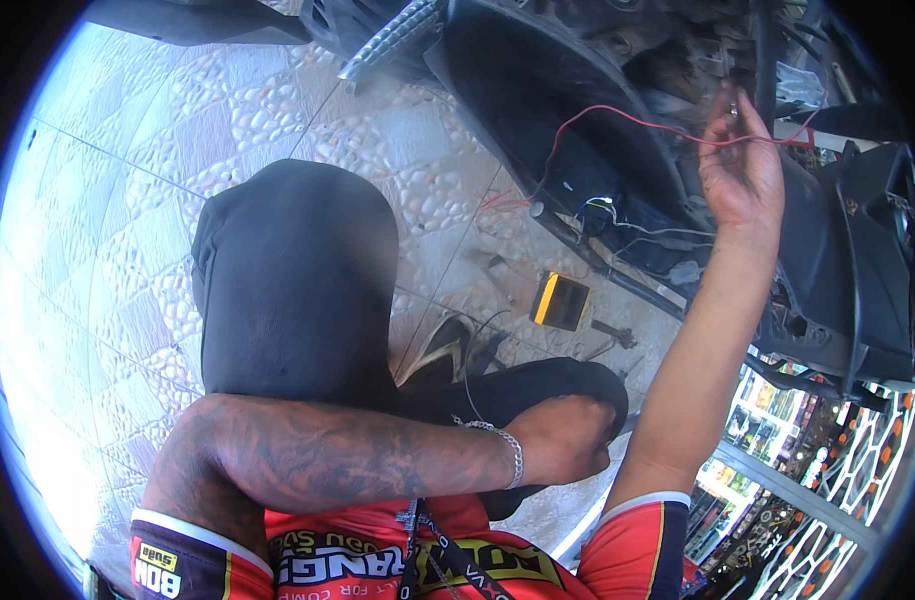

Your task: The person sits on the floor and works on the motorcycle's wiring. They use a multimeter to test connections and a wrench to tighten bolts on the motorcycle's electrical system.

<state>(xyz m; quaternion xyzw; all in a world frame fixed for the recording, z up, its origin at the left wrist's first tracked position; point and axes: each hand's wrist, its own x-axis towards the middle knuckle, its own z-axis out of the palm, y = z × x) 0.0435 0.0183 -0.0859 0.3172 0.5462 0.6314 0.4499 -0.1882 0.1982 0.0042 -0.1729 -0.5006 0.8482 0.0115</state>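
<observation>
My right hand (742, 175) is raised palm up beside the dark motorcycle bodywork (547, 90). Its thumb and fingers pinch a small shiny metal piece (734, 112), too small to name. A thin red wire (627, 117) runs in a loop from the bodywork and crosses this hand near the fingers. My left hand (567, 440) rests closed on my bent knee, a silver chain bracelet at the wrist. The fingers are curled under, so anything inside them is hidden.
On the tiled floor lie a black and yellow box (560, 301) and a small dark tool (614, 333). White and dark wires (662, 230) hang from the bodywork near a small light (599, 205). A display of packaged goods (757, 425) stands at the lower right.
</observation>
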